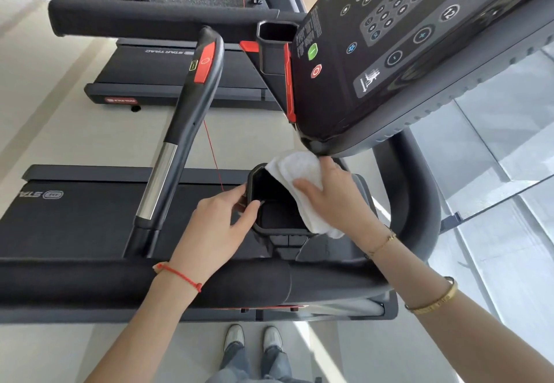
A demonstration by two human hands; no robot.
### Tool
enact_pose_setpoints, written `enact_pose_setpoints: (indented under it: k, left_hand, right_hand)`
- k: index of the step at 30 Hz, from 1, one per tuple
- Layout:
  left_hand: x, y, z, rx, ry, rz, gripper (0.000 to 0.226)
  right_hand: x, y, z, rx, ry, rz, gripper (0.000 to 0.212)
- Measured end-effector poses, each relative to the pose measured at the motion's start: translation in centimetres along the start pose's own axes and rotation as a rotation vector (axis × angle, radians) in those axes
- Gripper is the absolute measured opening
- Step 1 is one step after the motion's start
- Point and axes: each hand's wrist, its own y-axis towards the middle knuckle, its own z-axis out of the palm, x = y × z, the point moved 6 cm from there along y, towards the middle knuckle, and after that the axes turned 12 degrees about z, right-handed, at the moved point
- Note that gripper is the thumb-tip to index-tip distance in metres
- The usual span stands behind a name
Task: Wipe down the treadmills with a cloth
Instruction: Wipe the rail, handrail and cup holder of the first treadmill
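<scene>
At the near treadmill (75,218), beside its cup holder (269,203), both of my hands are at work; my right hand (335,200) lies flat, fingers straight and together, pressing a folded white cloth (295,170) against the holder's right rim and the tray surface next to it; the cloth drapes over that rim, its upper corner just under the lower edge of the console (389,62); its lower end shows past my wrist. My left hand (221,226) grips the holder's left rim, thumb curled over the edge into the dark cavity, fingers wrapped on the outer wall. Black padded handrail (227,283) runs across beneath both forearms; a grey and chrome side handle (180,131) with a red insert rises to the left of the holder; a thin red cord (213,155) hangs between handle and holder. Left wrist carries a red string bracelet (180,276); right forearm carries a thin gold chain (382,243) and a gold bangle (434,300). Second treadmill (168,74) stands beyond, well apart, with its own cup holder and handrail. Pale floor (60,137) separates the two machines; my shoes (253,339) appear at the bottom edge; glass panels (494,158) lie to the right.
</scene>
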Motion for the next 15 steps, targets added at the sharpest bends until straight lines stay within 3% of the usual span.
enact_pose_setpoints:
  k: [6, 10, 15]
  left_hand:
    - [0.2, 0.1, 0.0, -0.008, 0.012, -0.001, 0.033]
    - [0.2, 0.2, 0.0, -0.012, 0.015, 0.001, 0.038]
    - [0.2, 0.1, 0.0, -0.008, -0.002, -0.009, 0.039]
  right_hand:
    - [-1.0, -2.8, 0.6, 0.003, -0.002, -0.121, 0.058]
    - [1.3, -1.6, 0.6, -0.042, -0.327, -0.273, 0.064]
    - [3.7, 0.2, 1.5, -0.050, -0.677, -0.482, 0.054]
